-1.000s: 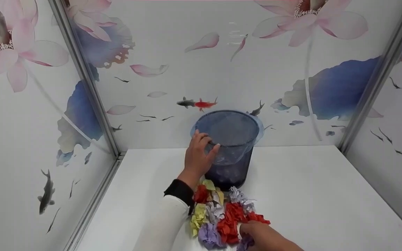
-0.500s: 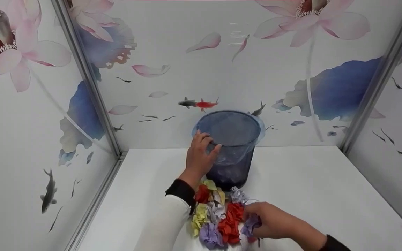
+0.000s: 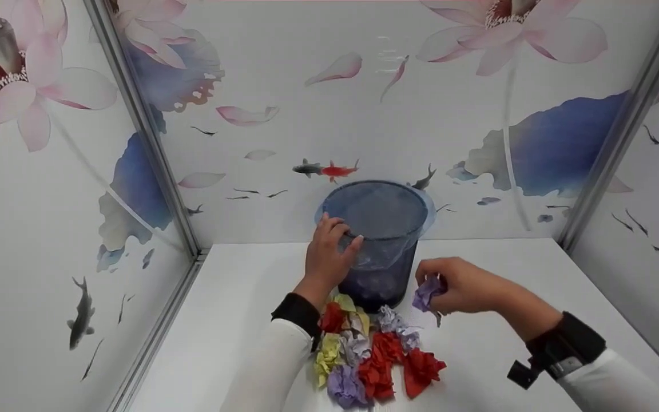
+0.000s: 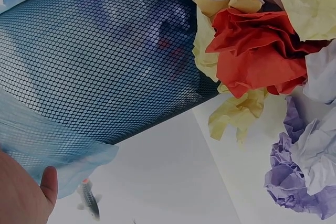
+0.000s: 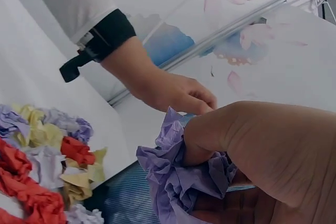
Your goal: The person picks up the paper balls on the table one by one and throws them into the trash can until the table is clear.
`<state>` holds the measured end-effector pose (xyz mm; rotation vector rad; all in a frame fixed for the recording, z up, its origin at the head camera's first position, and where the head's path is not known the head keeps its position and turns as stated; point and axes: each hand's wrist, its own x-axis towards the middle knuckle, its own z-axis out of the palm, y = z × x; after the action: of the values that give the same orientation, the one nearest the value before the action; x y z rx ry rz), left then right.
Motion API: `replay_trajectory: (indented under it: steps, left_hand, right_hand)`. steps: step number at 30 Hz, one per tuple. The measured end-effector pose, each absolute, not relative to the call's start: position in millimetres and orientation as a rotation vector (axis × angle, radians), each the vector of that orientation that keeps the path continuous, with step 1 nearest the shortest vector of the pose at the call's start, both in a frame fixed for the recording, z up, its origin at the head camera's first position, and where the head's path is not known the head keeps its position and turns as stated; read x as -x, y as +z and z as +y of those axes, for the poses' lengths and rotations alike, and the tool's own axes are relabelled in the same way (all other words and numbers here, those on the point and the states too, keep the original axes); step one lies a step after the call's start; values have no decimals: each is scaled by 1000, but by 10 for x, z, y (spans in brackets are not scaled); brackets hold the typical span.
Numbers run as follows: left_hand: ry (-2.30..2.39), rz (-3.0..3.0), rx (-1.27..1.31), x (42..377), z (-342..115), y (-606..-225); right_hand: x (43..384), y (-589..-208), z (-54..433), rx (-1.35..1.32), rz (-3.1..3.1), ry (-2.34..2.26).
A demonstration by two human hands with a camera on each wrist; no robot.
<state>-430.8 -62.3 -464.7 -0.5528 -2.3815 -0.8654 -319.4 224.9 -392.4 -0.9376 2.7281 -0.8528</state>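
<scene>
A dark mesh wastebasket (image 3: 376, 286) stands near the back wall, lined with a thin blue plastic bag (image 3: 384, 252) folded over its rim. At the near left of that rim, my left hand (image 3: 326, 252) grips the edge and the bag. My right hand (image 3: 467, 286) pinches a crumpled purple paper ball (image 3: 428, 293) just right of the basket, below rim height. The right wrist view shows the purple paper ball (image 5: 181, 171) between thumb and fingers. Through the mesh (image 4: 105, 40) in the left wrist view, purple and red shapes show inside.
In front of the basket lies a pile of crumpled paper: red balls (image 3: 423, 372), yellow ones (image 3: 327, 357), a purple one (image 3: 346, 386) and pale lilac ones (image 3: 392, 320). White panels with painted flowers and fish (image 3: 338, 170) enclose the white table (image 3: 512, 320) at the back and sides.
My right hand has picked the purple paper ball out of the pile's near right side and carried it up and forward, beside the basket. The left hand keeps its place on the rim.
</scene>
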Motion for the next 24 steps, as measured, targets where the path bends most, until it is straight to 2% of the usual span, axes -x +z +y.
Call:
replay_trajectory:
  steps: [14,24]
  left_hand:
    - [-852,-2351,567,4316,-636,-4651]
    - [-855,-2335,585,4300,-617,-4639]
  right_hand:
    - [3767,-3023,2105,933,2875,-1013]
    - [4090,-2867,1809,849,3088,-1227]
